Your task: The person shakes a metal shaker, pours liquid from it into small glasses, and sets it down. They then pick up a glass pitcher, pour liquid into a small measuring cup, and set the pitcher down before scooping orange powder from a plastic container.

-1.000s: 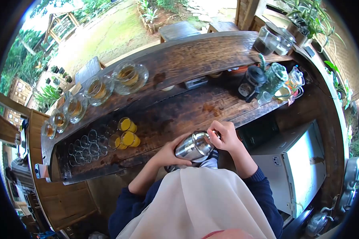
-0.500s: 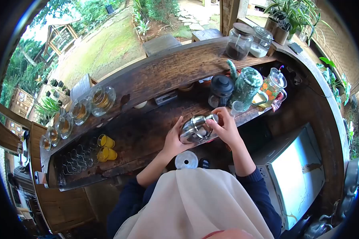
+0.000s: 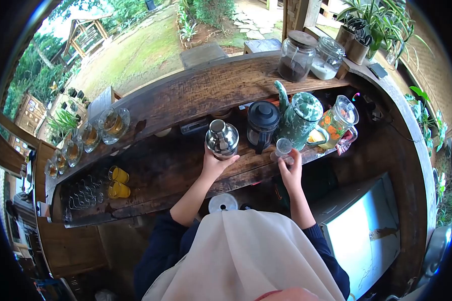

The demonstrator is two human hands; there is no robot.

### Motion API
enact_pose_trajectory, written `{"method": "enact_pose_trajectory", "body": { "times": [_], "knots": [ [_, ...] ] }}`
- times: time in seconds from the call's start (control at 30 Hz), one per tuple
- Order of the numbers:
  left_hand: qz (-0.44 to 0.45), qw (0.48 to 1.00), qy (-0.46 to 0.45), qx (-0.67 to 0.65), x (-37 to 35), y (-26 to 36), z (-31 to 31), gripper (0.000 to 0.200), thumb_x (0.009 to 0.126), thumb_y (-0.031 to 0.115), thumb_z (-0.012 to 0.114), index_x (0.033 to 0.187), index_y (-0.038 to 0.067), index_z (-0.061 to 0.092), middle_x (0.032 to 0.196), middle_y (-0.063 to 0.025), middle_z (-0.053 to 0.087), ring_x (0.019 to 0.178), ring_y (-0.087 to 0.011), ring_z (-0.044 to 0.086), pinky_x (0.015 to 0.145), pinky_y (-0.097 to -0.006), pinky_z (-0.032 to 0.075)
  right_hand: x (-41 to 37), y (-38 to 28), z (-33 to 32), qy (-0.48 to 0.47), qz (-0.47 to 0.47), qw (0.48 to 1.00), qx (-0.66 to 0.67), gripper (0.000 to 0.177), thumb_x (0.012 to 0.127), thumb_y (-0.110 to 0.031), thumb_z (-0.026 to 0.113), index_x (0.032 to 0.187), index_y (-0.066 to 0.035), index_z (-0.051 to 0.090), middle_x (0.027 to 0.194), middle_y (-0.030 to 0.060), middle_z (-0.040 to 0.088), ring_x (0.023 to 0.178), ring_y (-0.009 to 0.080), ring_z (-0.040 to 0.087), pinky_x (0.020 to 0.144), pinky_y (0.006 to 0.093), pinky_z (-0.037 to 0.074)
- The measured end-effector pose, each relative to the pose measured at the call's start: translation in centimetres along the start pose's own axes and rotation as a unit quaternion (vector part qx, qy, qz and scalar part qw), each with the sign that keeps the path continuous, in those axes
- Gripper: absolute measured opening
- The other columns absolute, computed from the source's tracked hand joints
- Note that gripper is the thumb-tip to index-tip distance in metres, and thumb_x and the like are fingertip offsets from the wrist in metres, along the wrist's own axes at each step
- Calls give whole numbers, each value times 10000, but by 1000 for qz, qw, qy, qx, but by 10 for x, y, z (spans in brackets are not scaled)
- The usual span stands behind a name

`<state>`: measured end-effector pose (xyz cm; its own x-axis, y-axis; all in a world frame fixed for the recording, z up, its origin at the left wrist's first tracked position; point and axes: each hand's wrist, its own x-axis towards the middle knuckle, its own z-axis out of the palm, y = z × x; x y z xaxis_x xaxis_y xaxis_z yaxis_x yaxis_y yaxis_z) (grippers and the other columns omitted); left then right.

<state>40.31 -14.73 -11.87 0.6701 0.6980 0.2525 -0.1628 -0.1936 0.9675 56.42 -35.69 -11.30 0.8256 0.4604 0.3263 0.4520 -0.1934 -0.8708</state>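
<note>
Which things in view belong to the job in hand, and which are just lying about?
Seem part of the job:
- steel shaker, held in the left hand
- small clear cup, at the right hand

Probably just standing about, in neither hand:
- French press
- green speckled pot
- floral pitcher
- dark-filled jar
- white-filled jar

No text, label, brand, number or sign can be read along the wooden counter [image 3: 196, 85]. Any print on the small pale object [image 3: 43, 209] at its left end is too small to make out; the white cabinet [image 3: 349, 236], near right, shows only illegible marks.
</note>
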Motion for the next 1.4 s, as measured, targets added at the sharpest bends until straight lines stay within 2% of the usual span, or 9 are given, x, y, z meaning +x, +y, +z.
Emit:
{"method": "enact_pose_trajectory", "body": {
  "times": [0.27, 0.4, 0.47, 0.73, 0.8, 0.97, 1.17, 1.37, 1.4],
  "knots": [
    [35, 999, -13, 17, 25, -16, 17, 845, 597, 154, 874, 1248, 36, 349, 1172, -111, 556, 1069, -196, 565, 904, -330, 461, 13, -1, 0, -78, -36, 996, -39, 318, 748, -163, 737, 974, -1, 582, 903, 171, 643, 812, 348, 622, 719, 391, 484],
    [24, 998, -4, 54, 30, -6, 23, 828, 607, 184, 872, 1235, 27, 357, 1179, -127, 565, 1067, -207, 570, 903, -332, 459, 9, 4, 3, -119, 16, 992, -43, 270, 752, -192, 738, 900, -15, 599, 849, 148, 642, 777, 343, 612, 679, 401, 469],
    [-4, 998, -8, 56, 31, -4, 22, 856, 610, 201, 871, 1259, 22, 341, 1199, -139, 555, 1088, -217, 560, 918, -335, 449, 5, 0, 4, -83, -82, 987, -108, 235, 772, -127, 722, 940, -4, 615, 796, 134, 658, 708, 274, 637, 663, 355, 485],
    [65, 998, 17, 9, 12, -5, 14, 1107, 596, 281, 883, 1383, 23, 149, 1390, -184, 216, 1284, -287, 324, 1041, -419, 321, -34, -14, 22, -137, -114, 974, -138, 315, 756, -284, 730, 944, -53, 628, 893, 106, 635, 870, 280, 588, 784, 394, 378],
    [-12, 976, 53, 210, -17, 5, 7, 1084, 609, 335, 869, 1375, 19, 170, 1335, -201, 248, 1218, -299, 373, 1010, -426, 350, -44, -15, 30, -152, -126, 971, -135, 321, 755, -290, 729, 945, -52, 629, 912, 107, 630, 892, 276, 583, 787, 397, 371],
    [95, 940, -1, 327, -68, 29, 5, 626, 644, 330, 777, 1177, 115, 530, 1192, -128, 443, 1151, -350, 389, 997, -500, 284, -59, -25, 50, -180, -144, 964, -131, 332, 713, -241, 745, 937, -36, 608, 935, 111, 629, 938, 273, 581, 803, 403, 363],
    [148, 905, -59, 394, -73, 30, 3, 477, 682, 327, 752, 1084, 126, 592, 1214, -54, 478, 1171, -282, 399, 1006, -568, 197, -69, -35, 66, -207, -207, 948, -121, 341, 673, -146, 705, 981, -48, 598, 991, 97, 633, 1005, 257, 573, 868, 421, 352],
    [172, 936, -6, 307, -68, 13, 8, 254, 697, 178, 734, 920, 137, 619, 1086, -24, 607, 1065, -259, 522, 945, -444, 308, -45, -54, 42, -285, -133, 948, 35, 367, 761, -174, 708, 1087, -39, 607, 1137, 126, 598, 1036, 274, 577, 833, 370, 450],
    [171, 936, 1, 308, -67, 7, 7, 262, 698, 172, 733, 925, 126, 610, 1098, -27, 606, 1068, -255, 518, 936, -434, 315, -39, -67, 26, -303, 18, 949, 85, 414, 778, -215, 722, 1116, -11, 598, 1089, 125, 622, 1063, 250, 575, 841, 326, 473]
  ]
}}
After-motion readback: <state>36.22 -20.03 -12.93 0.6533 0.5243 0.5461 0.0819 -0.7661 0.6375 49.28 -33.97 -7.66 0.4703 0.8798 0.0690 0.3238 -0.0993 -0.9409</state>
